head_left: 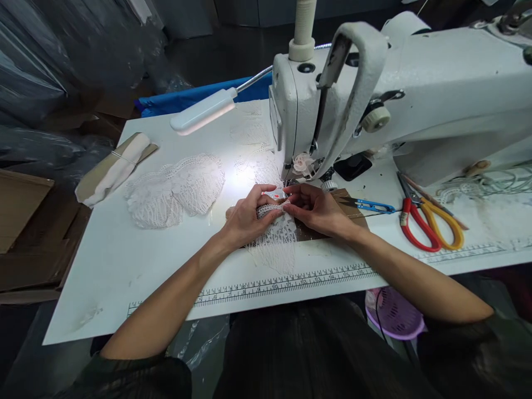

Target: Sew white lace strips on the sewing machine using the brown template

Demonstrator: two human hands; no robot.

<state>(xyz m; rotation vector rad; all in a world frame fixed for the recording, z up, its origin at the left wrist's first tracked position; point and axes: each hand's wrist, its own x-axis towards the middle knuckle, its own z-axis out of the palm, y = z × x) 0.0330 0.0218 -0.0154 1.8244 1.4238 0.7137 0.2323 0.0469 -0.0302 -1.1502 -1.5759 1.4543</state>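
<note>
My left hand (251, 216) pinches the gathered edge of a piece of white lace (274, 249), just in front of the sewing machine (286, 111). Thumb and fingers of my right hand (313, 208) close on the same lace from the other side, close to the needle area. The lace's scalloped end hangs towards me over the table and a brown plate (310, 231). More lace runs behind my hands under the machine's head. The presser foot is partly hidden by my fingers.
Blue thread snips (374, 206) and scissors with red and yellow handles (432, 221) lie to the right. More lace pieces (178, 191) and a wrapped fabric roll (118, 166) lie left. A lamp (203, 111) hangs low; a printed ruler (282, 284) lines the front edge.
</note>
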